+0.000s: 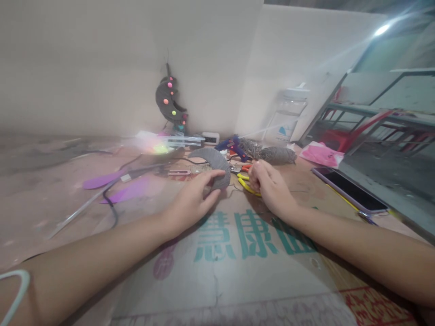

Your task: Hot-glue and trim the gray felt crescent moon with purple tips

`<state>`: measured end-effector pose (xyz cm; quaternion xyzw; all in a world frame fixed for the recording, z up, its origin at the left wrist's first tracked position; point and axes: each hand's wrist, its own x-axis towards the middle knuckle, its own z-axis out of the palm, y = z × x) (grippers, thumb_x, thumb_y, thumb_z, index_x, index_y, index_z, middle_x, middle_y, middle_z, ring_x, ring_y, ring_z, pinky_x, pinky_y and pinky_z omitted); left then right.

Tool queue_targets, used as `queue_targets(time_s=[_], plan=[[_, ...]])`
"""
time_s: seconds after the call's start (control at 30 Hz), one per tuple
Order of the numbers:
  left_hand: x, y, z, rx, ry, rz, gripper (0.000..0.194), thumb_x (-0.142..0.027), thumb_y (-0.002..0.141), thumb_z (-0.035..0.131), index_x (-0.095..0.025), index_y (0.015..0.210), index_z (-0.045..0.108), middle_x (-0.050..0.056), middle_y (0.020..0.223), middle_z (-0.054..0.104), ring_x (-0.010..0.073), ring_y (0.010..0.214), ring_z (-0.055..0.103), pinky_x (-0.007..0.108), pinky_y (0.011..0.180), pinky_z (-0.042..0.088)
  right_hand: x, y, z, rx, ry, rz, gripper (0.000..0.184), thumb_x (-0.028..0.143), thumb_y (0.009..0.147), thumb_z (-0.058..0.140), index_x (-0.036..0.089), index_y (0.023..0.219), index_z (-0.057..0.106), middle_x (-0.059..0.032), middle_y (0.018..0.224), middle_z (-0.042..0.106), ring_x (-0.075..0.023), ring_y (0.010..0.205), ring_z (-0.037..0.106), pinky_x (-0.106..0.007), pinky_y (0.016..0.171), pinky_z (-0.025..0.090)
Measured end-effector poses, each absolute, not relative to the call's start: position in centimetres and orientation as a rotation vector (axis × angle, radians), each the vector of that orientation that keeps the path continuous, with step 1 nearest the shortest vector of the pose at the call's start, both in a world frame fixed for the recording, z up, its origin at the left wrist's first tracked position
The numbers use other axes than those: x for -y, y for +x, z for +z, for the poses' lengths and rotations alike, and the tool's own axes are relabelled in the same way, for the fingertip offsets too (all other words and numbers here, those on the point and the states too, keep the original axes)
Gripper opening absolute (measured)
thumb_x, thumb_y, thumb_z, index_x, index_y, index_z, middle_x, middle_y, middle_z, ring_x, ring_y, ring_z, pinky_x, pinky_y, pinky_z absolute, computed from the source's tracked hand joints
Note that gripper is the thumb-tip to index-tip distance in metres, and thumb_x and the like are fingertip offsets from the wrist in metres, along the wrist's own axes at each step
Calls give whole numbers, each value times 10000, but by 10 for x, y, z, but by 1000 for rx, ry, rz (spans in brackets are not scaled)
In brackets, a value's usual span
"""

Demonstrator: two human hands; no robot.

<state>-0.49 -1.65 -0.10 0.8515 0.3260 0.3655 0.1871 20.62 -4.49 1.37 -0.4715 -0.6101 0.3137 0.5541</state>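
Note:
My left hand [200,194] is closed on the lower end of a grey crescent moon shape [220,163] that looks wound with yarn, with thumb and fingers on either side of it. My right hand [267,181] is curled, its fingertips pressed together just right of the crescent; whatever they hold is too small to make out. Yellow-handled pliers [245,183] lie against its near side, and an orange-handled tool [245,168] sits by its fingertips. Behind both hands are a blue glue gun [238,147] and a bundle of grey yarn [277,155].
A finished-looking grey crescent with coloured pompoms [166,102] stands at the wall. A clear bottle [288,113] and pink packet [322,155] are behind on the right, near a phone [353,188]. Purple pieces [105,180] and cables lie left. Printed plastic sheeting [217,280] covers the front.

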Motion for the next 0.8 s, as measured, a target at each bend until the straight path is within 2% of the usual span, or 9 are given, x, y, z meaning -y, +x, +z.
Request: queue_targets(time_s=[0.1,0.2,0.27,0.37,0.47,0.63,0.8], plan=[[17,-5,1,-928,2361,1033,373,-280,911,547,-175,1269,545,91,1215,662,204,1058,623,364,950,508,47,205,11,1534,-1167,734,225,436,918,554,216,893,515,38,714,472,-100,544,370,-250,515,316],[17,-5,1,-910,2352,1056,379,-278,913,552,-175,1277,540,88,1207,660,195,1044,616,359,954,500,48,203,11,1581,-1225,796,265,403,900,568,210,1081,553,32,734,517,-105,528,393,-253,502,327],[17,-5,1,-891,2349,1057,376,-277,915,551,-173,1276,541,89,1213,658,191,1042,614,354,956,498,48,204,13,1654,-1282,745,276,399,891,577,195,1073,608,15,730,546,-120,560,439,-266,536,360],[18,-6,1,-868,2354,1041,377,-286,919,551,-170,1278,540,88,1211,659,188,1040,613,348,956,497,45,204,15,1814,-1248,629,231,377,866,610,179,960,683,-49,899,633,-165,761,555,-305,699,430],[18,-6,1,-848,2364,1024,393,-313,925,554,-178,1293,527,86,1212,655,187,1036,614,344,949,499,43,205,15,1920,-1197,651,200,361,857,619,180,895,696,-55,926,654,-194,874,580,-323,788,434],[18,-7,-1,-809,2405,973,442,-348,926,561,-202,1336,485,84,1212,644,187,1016,618,342,934,505,45,203,13,1782,-1191,846,259,423,872,577,177,807,623,-11,760,595,-152,713,547,-281,667,431],[19,-7,-1,-758,2434,925,434,-321,925,563,-231,1340,478,78,1218,636,189,1017,618,343,927,506,48,203,12,1621,-1182,1048,362,535,865,579,196,753,523,70,560,421,-83,466,362,-226,445,287]])
